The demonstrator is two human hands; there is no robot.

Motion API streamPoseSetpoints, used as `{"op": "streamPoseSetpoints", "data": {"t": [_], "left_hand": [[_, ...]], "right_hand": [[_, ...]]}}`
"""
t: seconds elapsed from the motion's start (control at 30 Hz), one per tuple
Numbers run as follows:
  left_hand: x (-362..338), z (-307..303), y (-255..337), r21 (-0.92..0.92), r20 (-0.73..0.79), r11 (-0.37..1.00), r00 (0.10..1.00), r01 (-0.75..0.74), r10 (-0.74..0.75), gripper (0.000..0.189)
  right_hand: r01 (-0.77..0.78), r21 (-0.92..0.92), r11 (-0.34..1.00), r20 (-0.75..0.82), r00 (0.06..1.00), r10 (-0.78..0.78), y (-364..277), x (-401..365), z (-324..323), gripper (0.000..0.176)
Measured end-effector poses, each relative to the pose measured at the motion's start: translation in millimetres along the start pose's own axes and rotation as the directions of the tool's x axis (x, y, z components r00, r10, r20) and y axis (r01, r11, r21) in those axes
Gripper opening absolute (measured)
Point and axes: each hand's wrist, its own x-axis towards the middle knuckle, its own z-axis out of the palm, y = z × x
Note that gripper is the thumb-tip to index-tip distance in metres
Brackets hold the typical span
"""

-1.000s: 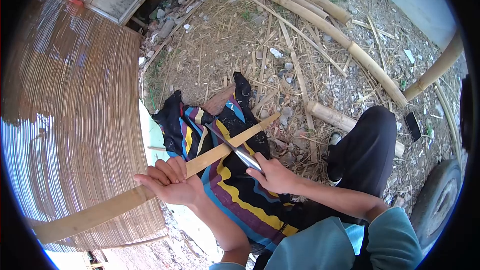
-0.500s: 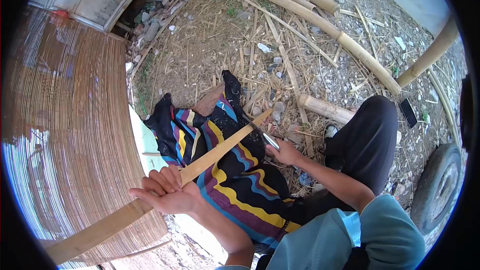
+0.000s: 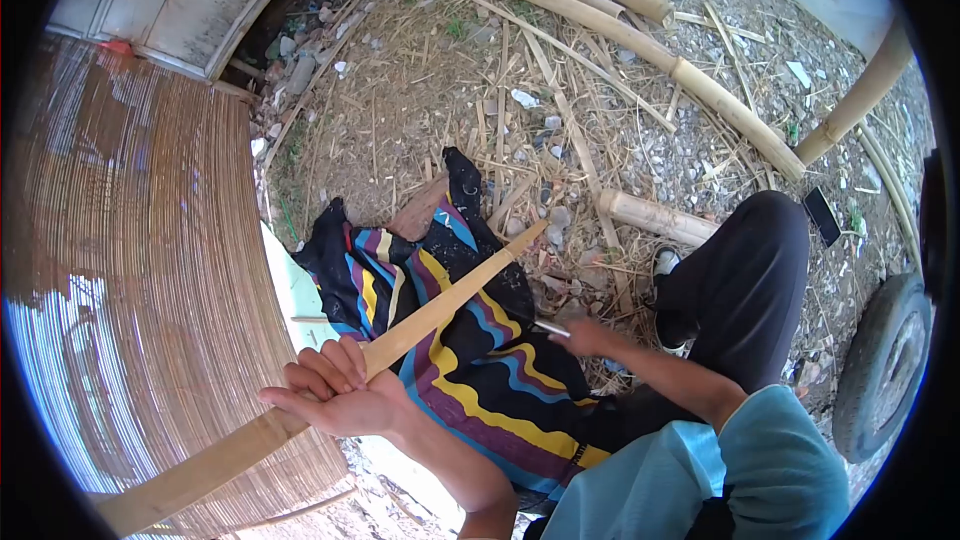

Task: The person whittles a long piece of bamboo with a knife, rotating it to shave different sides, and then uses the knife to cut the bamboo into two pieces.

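A long flat bamboo strip (image 3: pixel 455 297) slants across the view from lower left to its tip above the cloth. My left hand (image 3: pixel 348 398) is closed around its middle, palm up. My right hand (image 3: pixel 592 337), slightly blurred, grips a knife (image 3: pixel 550 328) by its shiny metal handle. The dark blade is hard to make out against the black cloth. The knife is to the right of the strip and apart from it. Beneath both hands a black cloth with yellow, purple and blue stripes (image 3: pixel 490 410) is spread over my lap and the ground.
A slatted bamboo screen (image 3: pixel 150 240) stands at the left. Several bamboo poles (image 3: pixel 600 20) lie at the back right, with a short bamboo piece (image 3: pixel 655 217) nearer. A phone (image 3: pixel 821 217) lies beyond my knee, and a tire (image 3: pixel 880 370) is at the right. Shavings and stones litter the ground.
My right hand has drawn the knife away from the strip, down and to the right. The left hand keeps its grip, and the strip has barely moved.
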Motion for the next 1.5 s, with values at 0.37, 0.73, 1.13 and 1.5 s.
{"op": "streamPoseSetpoints", "data": {"t": [0.37,0.73,1.13,1.5], "left_hand": [[22.8,-26.7,-5.4,0.056,0.117,0.998,0.993,-0.014,0.007,0.054],[12.6,-37.5,-101.3,0.353,-0.168,0.935,0.982,-0.021,0.085,0.014],[22.3,-4.2,-97.6,0.394,0.254,0.918,0.965,-0.038,-0.069,0.028],[87.1,77.8,12.0,0.057,0.247,0.921,0.899,-0.386,0.362,0.047]], "right_hand": [[-0.407,0.754,0.516,0.206,0.892,0.403,-29.0,-34.7,27.9,0.045],[0.104,0.867,0.487,-0.213,0.962,0.174,-127.4,-57.1,-158.3,0.027],[0.498,0.486,0.718,-0.557,0.81,-0.184,-143.1,-76.7,-271.5,0.025],[0.41,0.768,0.492,-0.456,0.889,-0.029,-159.1,-88.5,-252.6,0.026]]}}
